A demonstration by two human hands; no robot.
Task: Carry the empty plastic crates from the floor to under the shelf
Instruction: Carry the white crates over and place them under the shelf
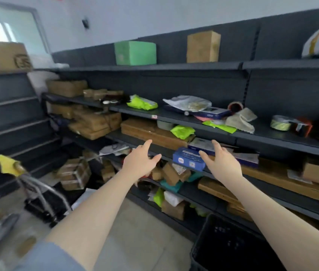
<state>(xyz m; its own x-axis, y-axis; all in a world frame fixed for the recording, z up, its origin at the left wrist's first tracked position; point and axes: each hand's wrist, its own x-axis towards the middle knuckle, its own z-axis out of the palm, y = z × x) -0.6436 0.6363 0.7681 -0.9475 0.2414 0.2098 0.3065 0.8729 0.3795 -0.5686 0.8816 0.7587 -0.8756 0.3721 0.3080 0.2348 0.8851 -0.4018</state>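
Note:
A black plastic crate (227, 249) with perforated walls stands on the floor at the lower right, close against the foot of the dark metal shelf unit (213, 66). Both arms stretch forward above the floor. My left hand (141, 161) is open with fingers spread, in front of the lower shelves. My right hand (221, 163) is open too, hovering just before a blue box (186, 158) that sticks out over a shelf edge. Neither hand touches the crate or anything else.
The shelves hold cardboard boxes, green bags, a green box (135, 52), tape rolls and papers. A metal hand cart (43, 192) with a yellow cloth (8, 165) stands at the left. Stacked parcels (74, 173) lie on the floor by the shelf corner. Pale tiled floor (135, 231) lies between.

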